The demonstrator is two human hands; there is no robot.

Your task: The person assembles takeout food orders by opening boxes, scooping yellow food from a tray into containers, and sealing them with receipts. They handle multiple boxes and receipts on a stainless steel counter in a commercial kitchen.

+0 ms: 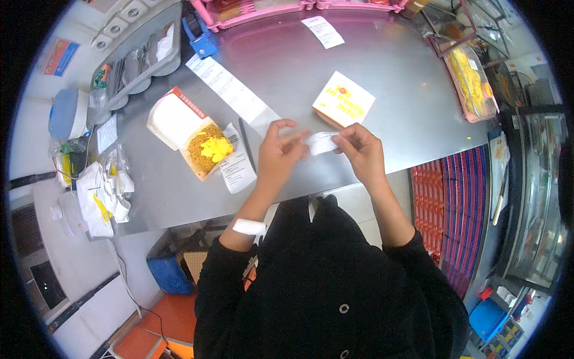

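Note:
Between finger and thumb, my right hand (pixel 362 150) pinches the right end of a small white paper slip (pixel 322 143) with print on it. My left hand (pixel 281 150) is at the slip's left end, its fingers apart and a little blurred; whether they touch the paper is unclear. Just beyond the hands stands a closed white takeaway box (pixel 344 99) with yellow lettering on its lid. To the left lies an open takeaway box (pixel 177 119) with noodles and yellow scrambled egg (pixel 216 149) inside. A printed receipt (pixel 240 172) and a dark pen (pixel 247 144) lie beside it. A white sticker (pixel 249 227) is on my left forearm.
A long printed paper strip (pixel 228 88) lies on the steel table (pixel 278 49), near a blue tape dispenser or stapler (pixel 202 41). Another receipt (pixel 323 32) is farther back, before pink baskets (pixel 264 15). A clear container of yellow food (pixel 468 83) stands right; a grey divided tray (pixel 168 60) stands left.

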